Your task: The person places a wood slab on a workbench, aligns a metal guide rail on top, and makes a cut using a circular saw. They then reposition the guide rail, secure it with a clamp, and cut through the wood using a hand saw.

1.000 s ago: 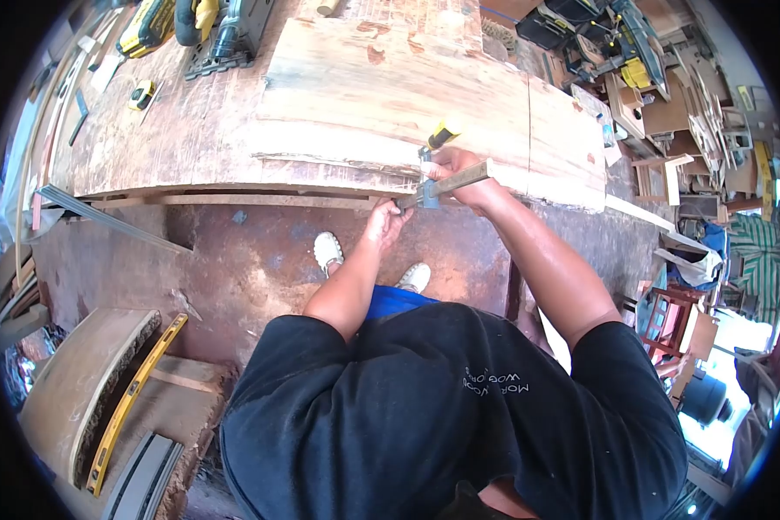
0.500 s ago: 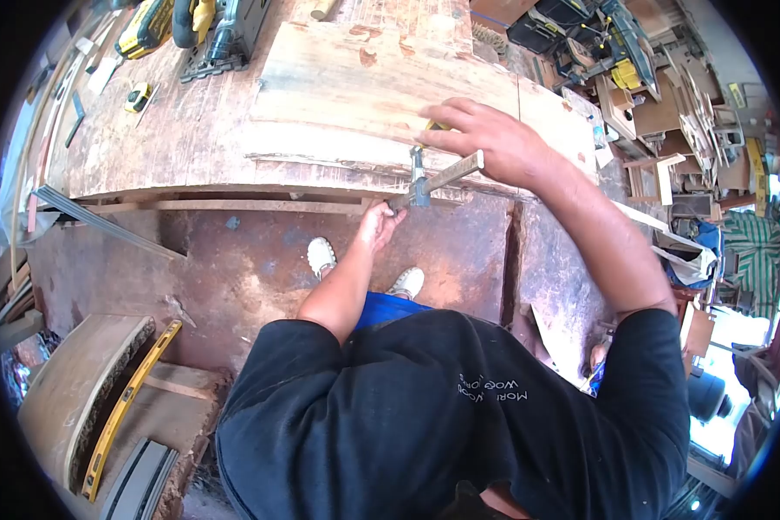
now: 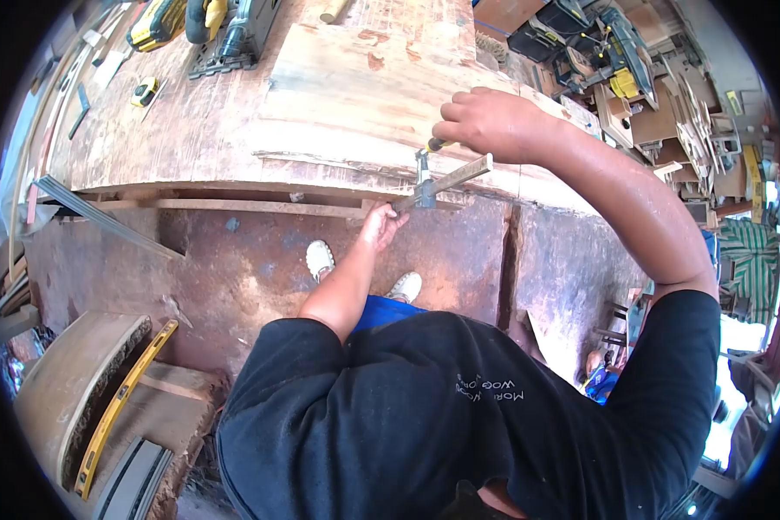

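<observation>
A metal bar clamp (image 3: 466,173) sits at the front edge of the workbench (image 3: 208,130), its bar slanting up to the right. My right hand (image 3: 492,126) is closed around the clamp's yellow and black handle (image 3: 438,143), above a pale wooden board (image 3: 347,95). Below the bench edge, my left hand (image 3: 381,227) pinches the lower left end of the clamp. The fingertips there are partly hidden, and so is the contact between the clamp's jaws and the wood.
A tape measure (image 3: 145,92), a jigsaw-like power tool (image 3: 234,48) and a yellow tool (image 3: 156,24) lie on the bench's left. Metal strips (image 3: 104,217) jut over its front edge. Behind me at left are a curved wooden piece (image 3: 82,381) and a yellow level (image 3: 126,407).
My right hand has gone from loosely spread fingers to a closed grip on the clamp handle, with the elbow swung outward. My left hand has stayed in place.
</observation>
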{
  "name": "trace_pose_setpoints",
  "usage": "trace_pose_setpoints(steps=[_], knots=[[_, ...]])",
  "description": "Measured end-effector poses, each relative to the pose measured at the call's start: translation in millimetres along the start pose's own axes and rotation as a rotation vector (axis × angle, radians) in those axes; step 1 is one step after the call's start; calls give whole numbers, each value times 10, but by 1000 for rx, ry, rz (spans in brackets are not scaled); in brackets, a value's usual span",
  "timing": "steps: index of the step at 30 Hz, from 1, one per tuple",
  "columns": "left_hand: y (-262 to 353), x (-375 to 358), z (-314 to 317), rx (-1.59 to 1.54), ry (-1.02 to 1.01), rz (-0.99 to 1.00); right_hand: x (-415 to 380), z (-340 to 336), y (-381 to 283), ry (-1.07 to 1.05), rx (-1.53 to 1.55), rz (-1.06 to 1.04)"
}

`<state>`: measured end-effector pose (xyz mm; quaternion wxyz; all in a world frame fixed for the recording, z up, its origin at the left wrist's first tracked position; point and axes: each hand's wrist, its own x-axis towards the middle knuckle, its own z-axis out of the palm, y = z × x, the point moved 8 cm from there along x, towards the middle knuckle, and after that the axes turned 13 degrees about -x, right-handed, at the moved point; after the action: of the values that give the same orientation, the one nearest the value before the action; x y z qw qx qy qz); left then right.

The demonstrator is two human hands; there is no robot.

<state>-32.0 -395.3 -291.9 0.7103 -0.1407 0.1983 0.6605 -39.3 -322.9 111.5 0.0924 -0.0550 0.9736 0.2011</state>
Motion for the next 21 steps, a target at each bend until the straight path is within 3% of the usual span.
trace_pose_setpoints(steps=[2, 4, 5, 7, 11, 13, 14, 16, 17, 19, 21], knots=[[-4, 49, -10, 6, -56, -10, -15, 33, 5, 27, 73, 8], [-3, 31, 18, 23, -51, 0, -54, 270, 177, -329, 214, 324], [1, 17, 27, 38, -45, 11, 1, 305, 135, -328, 212, 327], [13, 0, 70, 34, -33, 16, -77, 492, 268, -500, 190, 705], [26, 5, 47, 32, 19, 23, -91, 321, 312, -487, 190, 550], [18, 35, 25, 28, -9, 1, 27, -145, 18, 158, 133, -12], [7, 50, 22, 24, -37, -21, 9, -108, 38, 159, 132, -9], [5, 56, -5, 39, -35, -29, 58, 70, -5, -127, 10, -16], [-2, 67, -10, 46, -36, -32, 100, 61, -54, -127, 10, -9], [-6, 28, 11, 52, -23, -31, 29, 268, 155, -454, 150, 520], [7, 62, -1, 52, -13, -20, 67, 197, 165, -468, 154, 522]])
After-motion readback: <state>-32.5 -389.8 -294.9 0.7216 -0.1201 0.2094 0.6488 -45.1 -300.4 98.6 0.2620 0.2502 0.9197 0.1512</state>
